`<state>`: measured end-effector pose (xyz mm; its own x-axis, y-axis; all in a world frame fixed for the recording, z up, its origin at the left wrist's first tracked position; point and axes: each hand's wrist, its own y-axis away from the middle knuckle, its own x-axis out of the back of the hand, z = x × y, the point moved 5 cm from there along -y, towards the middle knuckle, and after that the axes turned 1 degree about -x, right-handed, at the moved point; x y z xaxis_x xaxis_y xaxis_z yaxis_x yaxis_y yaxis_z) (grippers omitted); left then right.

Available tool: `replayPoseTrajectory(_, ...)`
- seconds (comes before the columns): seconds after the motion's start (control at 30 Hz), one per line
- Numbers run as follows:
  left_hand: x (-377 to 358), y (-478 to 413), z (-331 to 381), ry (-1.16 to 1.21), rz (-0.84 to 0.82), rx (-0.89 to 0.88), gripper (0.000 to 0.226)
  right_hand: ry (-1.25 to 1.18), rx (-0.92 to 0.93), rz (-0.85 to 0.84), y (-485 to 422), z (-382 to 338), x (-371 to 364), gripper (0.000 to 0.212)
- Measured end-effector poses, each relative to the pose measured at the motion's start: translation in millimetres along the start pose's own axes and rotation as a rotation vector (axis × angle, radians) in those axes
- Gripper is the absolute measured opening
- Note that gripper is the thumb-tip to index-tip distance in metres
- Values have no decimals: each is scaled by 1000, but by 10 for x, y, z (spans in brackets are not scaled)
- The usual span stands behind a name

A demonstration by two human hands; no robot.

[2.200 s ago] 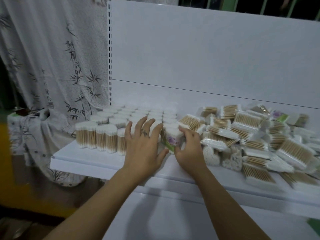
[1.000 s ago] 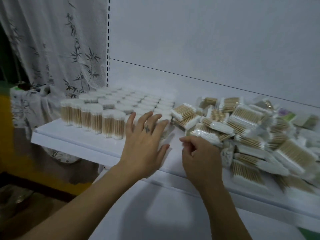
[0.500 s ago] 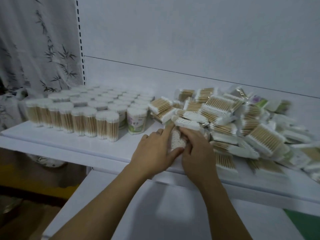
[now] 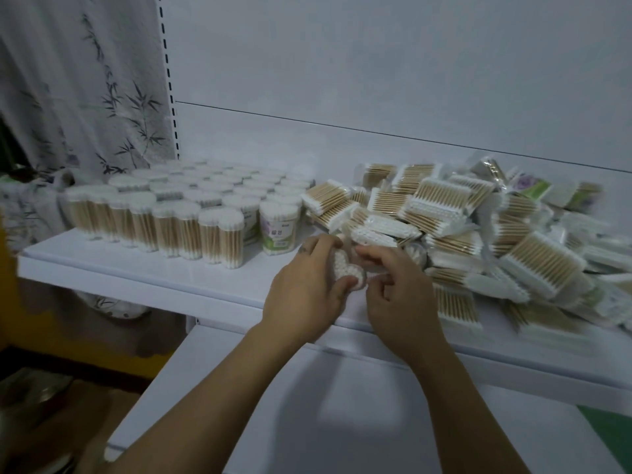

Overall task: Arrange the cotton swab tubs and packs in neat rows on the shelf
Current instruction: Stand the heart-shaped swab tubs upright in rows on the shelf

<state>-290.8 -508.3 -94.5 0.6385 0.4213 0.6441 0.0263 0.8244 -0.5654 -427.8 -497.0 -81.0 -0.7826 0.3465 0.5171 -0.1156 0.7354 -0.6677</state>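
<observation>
**One tub, two grips**

The left grip is curling round one heart-shaped tub over the front of the shelf, in the gap between the standing tubs and the heaped packs. Both of those are overlapping too much to count. The right grip is curling its fingers at the tub's right edge; whether it is pinching cannot be told. A bare strip is running along the shelf's front edge. The tub's white-tipped end is facing the camera, and its long axis is hidden.
</observation>
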Motion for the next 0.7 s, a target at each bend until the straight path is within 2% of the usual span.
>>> replayPoseTrajectory(0.2, 95, 45, -100, 231, -14, 66, 40, -30, 24, -119, -11, -9, -58, 47)
replayPoseTrajectory(0.33, 173, 19, -150, 396, 40, 101, 48, -1, 29, -193, -71, -60, -108, 52)
replayPoseTrajectory(0.43, 248, 29, -196, 511, 124, 204, 44, -105, -49, -182, -130, -78, -155, 56)
replayPoseTrajectory(0.53, 356, 35, -127, 422, 166, 113, 37, -236, -85, -136, -156, -114, -193, 49)
replayPoseTrajectory(0.7, 450, -23, -85, 290, 74, -50, 42, -297, -80, -101, -168, -116, -271, 30)
